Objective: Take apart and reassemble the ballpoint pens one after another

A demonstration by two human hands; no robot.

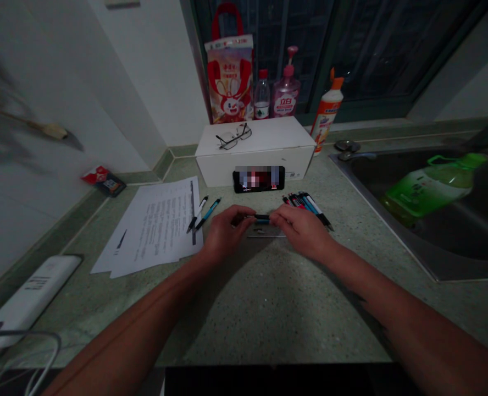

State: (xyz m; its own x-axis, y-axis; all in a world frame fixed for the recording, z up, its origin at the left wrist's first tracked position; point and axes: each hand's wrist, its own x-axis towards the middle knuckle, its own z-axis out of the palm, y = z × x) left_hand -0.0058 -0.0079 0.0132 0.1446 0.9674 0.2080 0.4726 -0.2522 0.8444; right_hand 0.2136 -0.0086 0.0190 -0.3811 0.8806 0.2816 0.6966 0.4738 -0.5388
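Dark pen point(262, 218) over the counter point(264, 308), long axis side to side, spanning the gap between the hands. Left hand point(226, 228) pinched closed on its left end, right hand point(304, 226) pinched closed on its right; neither clearly nearer. Phone point(259, 180) beyond, against white box point(219, 169)

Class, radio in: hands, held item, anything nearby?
Left hand, right hand pinching dark pen. Phone just beyond. Loose pens beside right hand.
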